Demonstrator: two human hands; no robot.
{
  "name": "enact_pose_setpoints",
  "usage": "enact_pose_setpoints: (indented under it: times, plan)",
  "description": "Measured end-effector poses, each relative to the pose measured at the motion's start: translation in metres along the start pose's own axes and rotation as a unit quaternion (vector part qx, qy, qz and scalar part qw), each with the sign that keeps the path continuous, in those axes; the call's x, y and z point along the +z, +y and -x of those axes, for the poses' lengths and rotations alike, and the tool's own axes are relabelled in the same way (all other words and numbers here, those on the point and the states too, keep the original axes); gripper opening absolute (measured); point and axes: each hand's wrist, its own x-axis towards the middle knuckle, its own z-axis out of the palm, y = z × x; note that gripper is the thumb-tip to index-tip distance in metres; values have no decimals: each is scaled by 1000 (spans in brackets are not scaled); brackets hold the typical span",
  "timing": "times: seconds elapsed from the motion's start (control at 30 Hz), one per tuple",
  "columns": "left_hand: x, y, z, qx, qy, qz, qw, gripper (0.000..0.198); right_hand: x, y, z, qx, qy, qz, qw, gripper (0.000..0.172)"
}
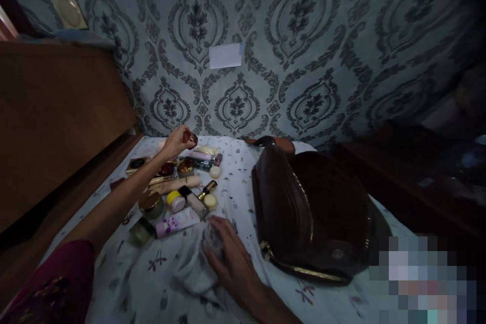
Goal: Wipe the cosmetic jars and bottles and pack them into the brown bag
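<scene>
My left hand point(175, 144) is closed round a small reddish-brown glossy item point(190, 138), its exact kind unclear, above the far end of a spread of cosmetics. Nearer lie a pink and white tube point(177, 221), a jar with a yellow lid point(175, 201), a gold-lidded jar point(151, 204), a bottle with a black cap point(194, 202) and a small cream-coloured round pot point(210, 201). My right hand point(234, 262) has its fingers curled over a bunched whitish cloth point(195, 268) at the near side of the cosmetics. The fingertips are partly lost in its folds.
A dark brown handbag point(281, 202) with a gold zip lies unzipped on the patterned sheet point(237, 172), right of the cosmetics. Behind it is a brown strap-like piece point(284, 146). A wooden panel point(61, 111) borders the left; patterned wallpaper point(237, 106) rises behind.
</scene>
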Motion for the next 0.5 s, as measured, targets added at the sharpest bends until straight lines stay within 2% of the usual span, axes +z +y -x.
enact_pose_setpoints:
  times: [0.07, 0.17, 0.23, 0.3, 0.37, 0.4, 0.47, 0.5]
  plan:
    - [-11, 24, 41, 42, -26, 18, 999, 37, 6, 5, 1, 36, 50, 0, 998, 60]
    - [-12, 64, 117, 172, -87, 54, 980, 34, 12, 11, -2, 54, 113, -8, 992, 75]
    - [-5, 86, 163, 198, -125, 28, 972, 33, 11, 12, -5, 51, 125, -16, 991, 81]
    - [0, 96, 194, 218, -173, 25, 960, 34, 9, 11, -6, 41, 108, -26, 993, 78]
    - [1, 90, 207, 240, -209, 40, 947, 32, 7, 9, -7, 32, 79, -34, 996, 68]
    - [-1, 82, 206, 245, -205, 33, 947, 30, 7, 8, -8, 32, 66, -35, 997, 61]
    - [-6, 57, 196, 229, -151, -27, 961, 28, 5, 5, -9, 39, 55, -34, 997, 50]
    - [-8, 42, 187, 201, -114, -80, 970, 28, 5, 4, -9, 44, 53, -33, 997, 48]
